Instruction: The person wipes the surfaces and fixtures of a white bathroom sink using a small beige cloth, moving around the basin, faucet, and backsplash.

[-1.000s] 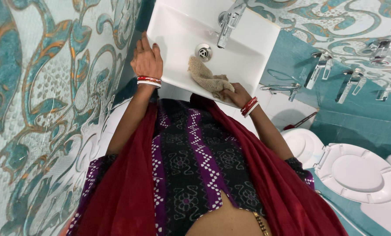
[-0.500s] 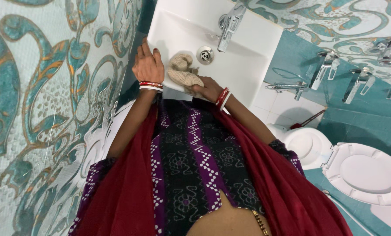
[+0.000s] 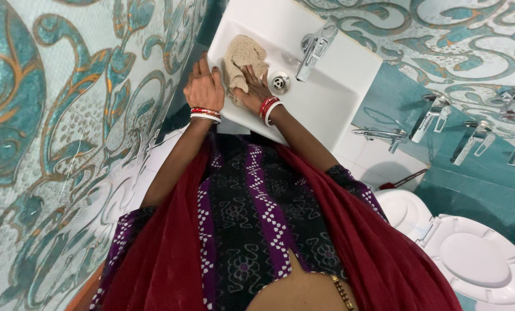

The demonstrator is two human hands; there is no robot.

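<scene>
A white wash basin (image 3: 326, 98) hangs on the wall in front of me, with a chrome tap (image 3: 316, 47) and a round drain (image 3: 280, 83). My right hand (image 3: 250, 87) presses a beige knitted cloth (image 3: 241, 57) flat against the basin's left inner side, fingers over its lower part. My left hand (image 3: 203, 86) rests on the basin's left rim, fingers together, holding nothing. Both wrists wear red and white bangles.
A patterned teal tiled wall (image 3: 67, 115) stands close on the left. Chrome wall taps (image 3: 436, 112) line the right wall. A white toilet with its lid down (image 3: 476, 259) and a white bucket lid (image 3: 398, 210) sit at lower right.
My right hand has swept the cloth from the basin's front right edge across the bowl to its left side. My left hand has stayed on the rim.
</scene>
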